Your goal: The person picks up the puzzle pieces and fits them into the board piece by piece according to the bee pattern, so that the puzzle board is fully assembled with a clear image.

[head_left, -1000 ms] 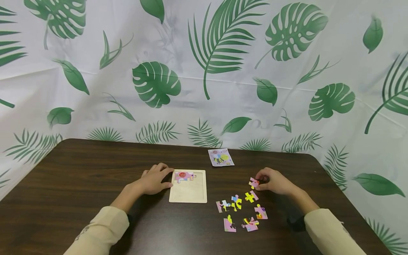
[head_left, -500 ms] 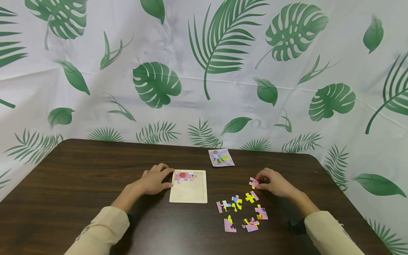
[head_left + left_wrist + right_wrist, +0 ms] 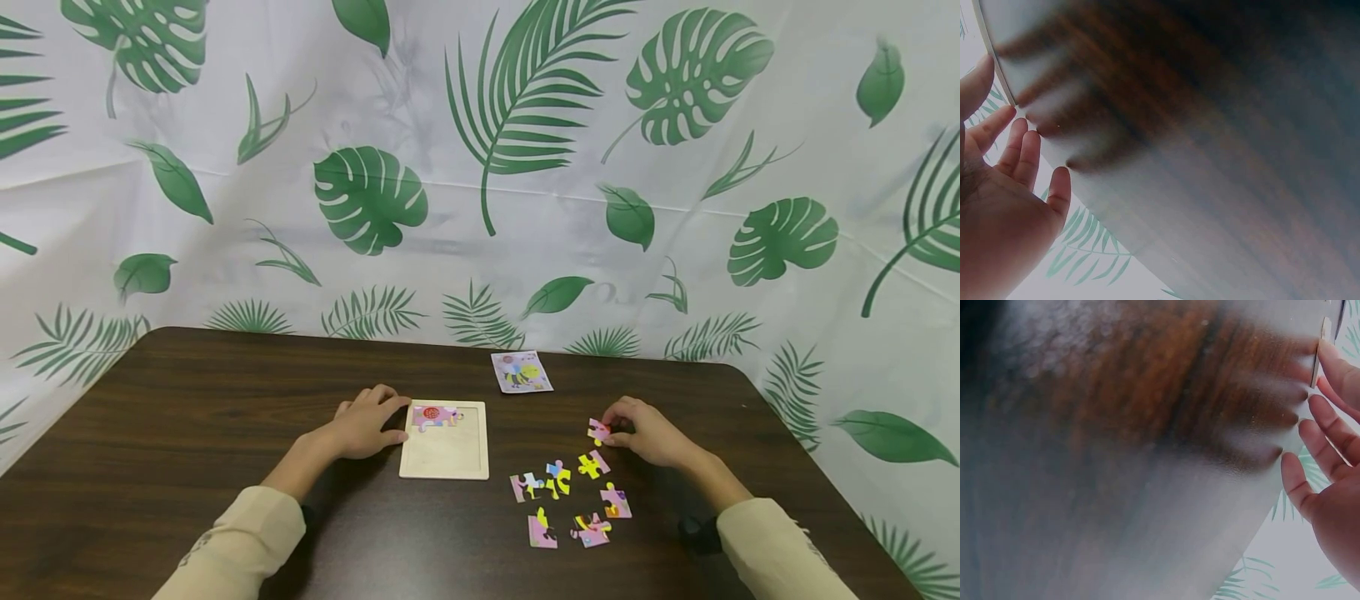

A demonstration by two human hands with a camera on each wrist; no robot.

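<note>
My left hand [image 3: 365, 423] rests on the table at the left edge of a square wooden puzzle tray [image 3: 444, 477]. Its index fingertip and thumb touch the tray's border, the other fingers loosely spread, as the left wrist view also shows. In the tray's upper left lie joined pink pieces [image 3: 432, 415] with a red round print. On the right, my right hand [image 3: 647, 429] pinches a pink and red jigsaw piece [image 3: 597, 431] between thumb and index finger, flat at the table. Just below it lies a yellow jigsaw piece [image 3: 592, 464].
Several loose jigsaw pieces lie right of the tray, among them a pink corner piece [image 3: 542, 530] and a pink and orange piece [image 3: 616, 502]. A bee picture card [image 3: 521, 372] lies near the back edge of the dark wooden table [image 3: 262, 367]. Behind hangs a leaf-print cloth [image 3: 480, 250].
</note>
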